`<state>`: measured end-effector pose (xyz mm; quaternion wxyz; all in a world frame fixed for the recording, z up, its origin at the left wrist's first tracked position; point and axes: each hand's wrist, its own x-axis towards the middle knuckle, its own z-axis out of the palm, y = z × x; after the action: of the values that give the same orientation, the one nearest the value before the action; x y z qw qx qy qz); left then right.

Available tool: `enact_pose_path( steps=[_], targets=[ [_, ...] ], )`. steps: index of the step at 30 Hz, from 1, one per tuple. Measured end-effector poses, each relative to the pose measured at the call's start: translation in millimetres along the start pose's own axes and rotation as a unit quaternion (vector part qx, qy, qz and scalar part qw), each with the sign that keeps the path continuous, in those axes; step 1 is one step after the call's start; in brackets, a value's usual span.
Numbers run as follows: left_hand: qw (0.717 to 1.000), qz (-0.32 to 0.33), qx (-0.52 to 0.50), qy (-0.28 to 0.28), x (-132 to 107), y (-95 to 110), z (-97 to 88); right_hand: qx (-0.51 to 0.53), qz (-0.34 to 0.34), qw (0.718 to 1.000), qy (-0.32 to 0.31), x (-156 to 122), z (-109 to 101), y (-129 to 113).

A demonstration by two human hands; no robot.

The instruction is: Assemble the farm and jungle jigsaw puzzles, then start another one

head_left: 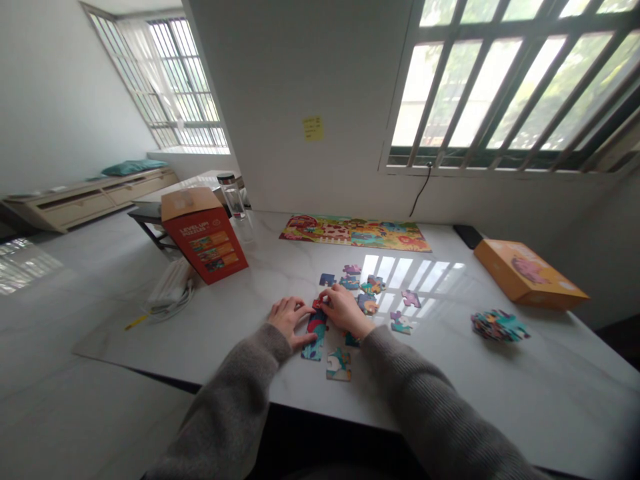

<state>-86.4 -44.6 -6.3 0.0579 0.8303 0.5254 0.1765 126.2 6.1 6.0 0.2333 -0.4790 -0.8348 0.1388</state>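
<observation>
A short strip of joined jigsaw puzzle pieces, teal with a red shape, lies on the table in front of me. My left hand rests along its left side, index finger by the top end and thumb on the lower part, holding it. My right hand pinches a red puzzle piece at the strip's top end; the fingers partly cover it. Below and right of the strip lies a loose puzzle piece with a white shape. Another puzzle piece is half hidden under my right wrist.
Several loose pieces lie beyond my right hand, among them a purple piece. A piece pile and an orange box are at right. A finished puzzle strip lies at the back. A red box and glass bottle stand left.
</observation>
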Motion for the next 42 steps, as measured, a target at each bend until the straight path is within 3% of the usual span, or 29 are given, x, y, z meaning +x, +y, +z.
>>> enact_pose_path(
  steps=[4, 8, 12, 15, 20, 23, 27, 32, 36, 42],
  targets=[
    [1.000, 0.003, -0.009, 0.000, -2, 2, -1.1, -0.025, -0.024, 0.999, -0.015, -7, 0, -1],
    [0.997, 0.061, -0.043, -0.007, -9, 3, -2.7, -0.033, -0.038, 0.998, -0.040, -19, -4, -11],
    [0.994, 0.085, -0.066, -0.015, -14, 3, -4.9, -0.038, -0.057, 0.997, -0.028, -26, -20, -14],
    [0.993, 0.086, -0.078, -0.002, -14, 1, -2.6, -0.022, -0.068, 0.997, 0.030, -29, -43, 9],
    [0.987, 0.064, -0.117, 0.086, -6, -4, 2.9, 0.003, -0.047, 0.996, 0.081, -49, -74, 70],
    [0.987, 0.066, -0.124, 0.081, 8, 4, -0.4, -0.010, -0.049, 0.998, 0.049, -62, -76, 87],
    [0.990, 0.084, -0.112, 0.034, 40, 29, -5.3, -0.030, -0.040, 0.998, 0.023, -67, -73, 84],
    [0.992, 0.103, -0.073, -0.031, 94, 62, 1.2, 0.033, -0.011, 0.997, 0.076, -68, -87, 92],
    [0.988, 0.135, -0.017, -0.068, 128, 80, 11.5, -0.029, 0.049, 0.991, 0.117, -76, -100, 109],
    [0.976, 0.176, 0.012, -0.125, 144, 93, 26.4, -0.119, 0.075, 0.986, 0.092, -81, -100, 113]
  ],
)
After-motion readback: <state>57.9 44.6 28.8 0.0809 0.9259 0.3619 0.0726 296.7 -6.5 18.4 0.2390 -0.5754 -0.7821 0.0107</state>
